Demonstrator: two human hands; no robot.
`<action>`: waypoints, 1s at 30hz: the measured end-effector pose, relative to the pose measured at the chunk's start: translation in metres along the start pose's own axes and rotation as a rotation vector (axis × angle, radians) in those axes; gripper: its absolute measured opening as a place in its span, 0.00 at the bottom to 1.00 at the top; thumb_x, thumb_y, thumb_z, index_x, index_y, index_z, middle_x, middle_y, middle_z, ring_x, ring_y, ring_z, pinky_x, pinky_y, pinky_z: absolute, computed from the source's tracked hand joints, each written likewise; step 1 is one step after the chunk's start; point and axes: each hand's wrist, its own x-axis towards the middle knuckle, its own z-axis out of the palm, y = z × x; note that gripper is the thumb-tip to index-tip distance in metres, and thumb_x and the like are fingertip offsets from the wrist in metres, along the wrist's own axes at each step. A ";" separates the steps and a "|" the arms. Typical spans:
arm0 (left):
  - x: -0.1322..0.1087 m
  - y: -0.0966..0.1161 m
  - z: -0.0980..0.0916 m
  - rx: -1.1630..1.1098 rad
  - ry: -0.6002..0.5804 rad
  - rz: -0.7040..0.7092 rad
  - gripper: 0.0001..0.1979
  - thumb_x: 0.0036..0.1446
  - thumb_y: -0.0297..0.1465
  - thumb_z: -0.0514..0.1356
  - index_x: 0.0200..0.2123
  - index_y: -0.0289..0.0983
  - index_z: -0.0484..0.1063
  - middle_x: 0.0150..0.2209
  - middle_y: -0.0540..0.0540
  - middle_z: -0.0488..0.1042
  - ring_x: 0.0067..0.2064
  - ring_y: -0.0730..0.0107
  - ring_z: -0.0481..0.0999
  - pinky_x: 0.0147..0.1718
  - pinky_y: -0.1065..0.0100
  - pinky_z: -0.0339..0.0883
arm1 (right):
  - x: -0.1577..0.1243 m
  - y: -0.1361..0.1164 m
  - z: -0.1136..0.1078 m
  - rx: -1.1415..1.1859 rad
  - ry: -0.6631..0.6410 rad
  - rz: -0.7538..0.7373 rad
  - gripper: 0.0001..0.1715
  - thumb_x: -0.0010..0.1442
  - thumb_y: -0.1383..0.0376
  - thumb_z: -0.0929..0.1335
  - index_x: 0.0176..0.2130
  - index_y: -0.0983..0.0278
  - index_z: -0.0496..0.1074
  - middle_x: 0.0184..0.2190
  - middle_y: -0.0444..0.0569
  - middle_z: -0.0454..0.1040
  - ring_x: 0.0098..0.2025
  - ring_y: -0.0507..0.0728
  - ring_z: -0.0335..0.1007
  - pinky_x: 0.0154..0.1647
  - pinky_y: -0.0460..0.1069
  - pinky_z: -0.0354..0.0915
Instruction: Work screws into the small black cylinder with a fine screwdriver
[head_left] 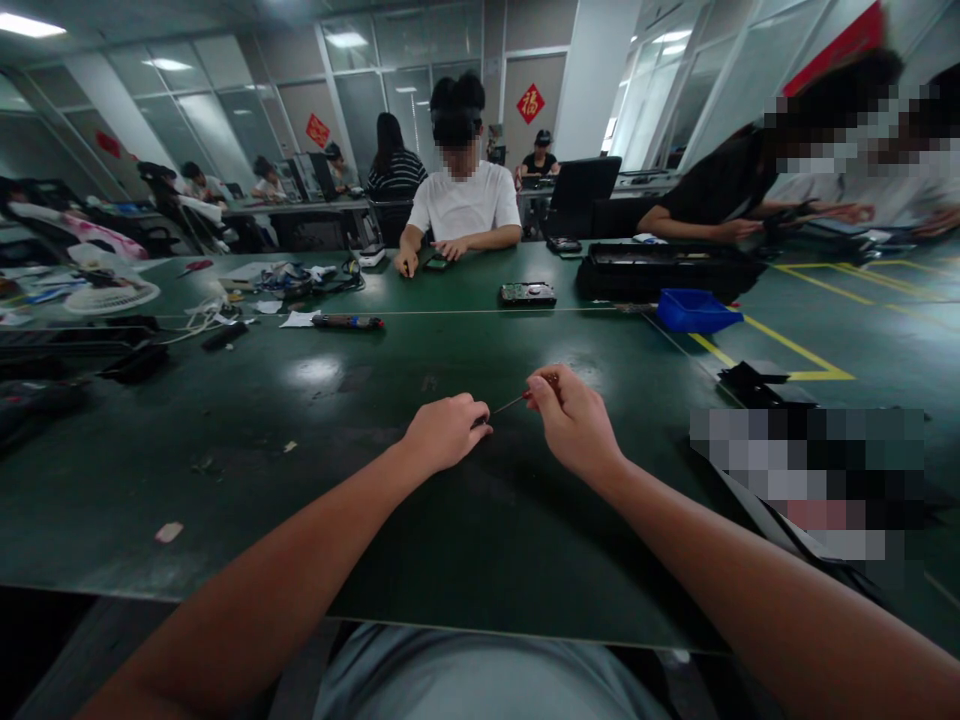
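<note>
Thin rod [506, 405], slim as a wire, is what I am handling. It hangs just above the green desk [300, 480], near my edge and about the middle of the view.

Far off to the left a white fan [112, 290] lies flat among loose cables, and a pale scrap [169, 532] sits alone on the near left of the mat; both are well apart from my work.

My left hand [446, 432] is curled into a loose fist, with thumb and forefinger pinching the lower left end of the thin rod. From there it slants up and to the right into my right hand [570, 420], whose fingertips are pressed together on the upper end, where I see something reddish that may be a handle. I judge that a hold at both ends keeps so slight a piece steady and off the desk.

Beyond the hands lies a red-and-black tool [347, 321], then a bare hard drive [528, 293]. A person in a white shirt [463, 205] sits across from me. A blue bin [694, 310] stands further right, beside a long black tray [667, 270].
</note>
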 end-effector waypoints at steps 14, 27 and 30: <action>-0.005 -0.005 -0.007 -0.009 -0.045 -0.010 0.12 0.65 0.38 0.56 0.46 0.44 0.76 0.45 0.44 0.75 0.42 0.56 0.76 0.34 0.63 0.67 | 0.000 0.001 -0.001 0.005 -0.026 0.014 0.13 0.69 0.57 0.60 0.38 0.60 0.69 0.29 0.47 0.77 0.34 0.58 0.75 0.35 0.52 0.64; 0.001 -0.032 -0.030 -0.988 0.058 -0.358 0.10 0.61 0.38 0.60 0.40 0.38 0.72 0.37 0.46 0.76 0.27 0.73 0.73 0.25 0.71 0.63 | 0.001 0.003 -0.001 0.037 -0.052 0.046 0.14 0.69 0.56 0.61 0.39 0.61 0.70 0.28 0.46 0.76 0.32 0.57 0.74 0.34 0.51 0.64; 0.006 -0.043 -0.033 -1.442 0.148 -0.567 0.06 0.62 0.33 0.60 0.39 0.37 0.72 0.34 0.46 0.74 0.25 0.77 0.71 0.20 0.75 0.60 | 0.001 0.004 -0.001 0.046 -0.062 0.047 0.15 0.69 0.56 0.60 0.39 0.61 0.70 0.28 0.47 0.76 0.33 0.57 0.74 0.34 0.51 0.64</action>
